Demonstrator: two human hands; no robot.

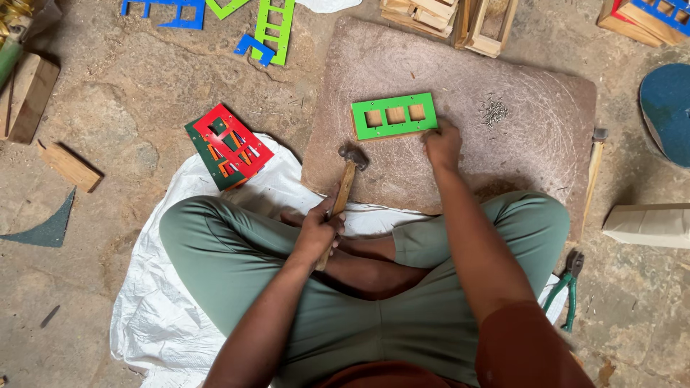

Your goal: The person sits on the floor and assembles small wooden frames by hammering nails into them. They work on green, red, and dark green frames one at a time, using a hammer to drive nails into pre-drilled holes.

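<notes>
A green frame (pixel 393 115) with three square openings lies on a wooden piece, on a round flat stone slab (pixel 503 151). My right hand (pixel 443 144) rests at the frame's lower right corner, fingers pinched together, touching it. My left hand (pixel 320 230) grips the wooden handle of a hammer (pixel 345 183); its metal head hovers just below the frame's left end. I sit cross-legged in green trousers on a white sheet (pixel 158 316).
A small pile of nails (pixel 494 111) lies on the slab to the right. A stack of red and green frames (pixel 228 146) sits left. Green-handled pliers (pixel 568 287) lie right of my knee. Blue and green cut-outs (pixel 269 32) and wooden blocks (pixel 438 14) lie beyond.
</notes>
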